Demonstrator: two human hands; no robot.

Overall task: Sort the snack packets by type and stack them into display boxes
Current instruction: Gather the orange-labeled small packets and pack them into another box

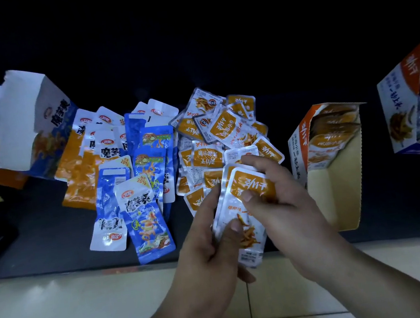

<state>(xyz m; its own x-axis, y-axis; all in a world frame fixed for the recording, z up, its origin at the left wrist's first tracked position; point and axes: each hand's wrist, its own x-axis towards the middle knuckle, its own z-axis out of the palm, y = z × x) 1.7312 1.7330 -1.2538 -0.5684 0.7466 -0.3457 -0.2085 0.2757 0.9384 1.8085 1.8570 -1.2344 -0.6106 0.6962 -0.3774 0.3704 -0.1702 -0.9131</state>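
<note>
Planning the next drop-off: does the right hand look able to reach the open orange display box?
Probably yes: the orange display box stands just beside the right hand, nothing between them, though that hand grips the orange packets.

My 12 o'clock: the fish-snack pile [211, 156], with konjac packets [106, 153] beside it at 10 and the konjac box [25, 124] at 9. At 2 I have a part-filled fish-snack box [341, 189], a second box [405, 106] at 3. The held packets [249, 223] sit just before the pile.

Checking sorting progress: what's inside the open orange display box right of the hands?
The orange display box holds a row of orange packets standing at its far end; its near end shows bare cardboard. How many packets, and anything behind them, is hidden.
</note>
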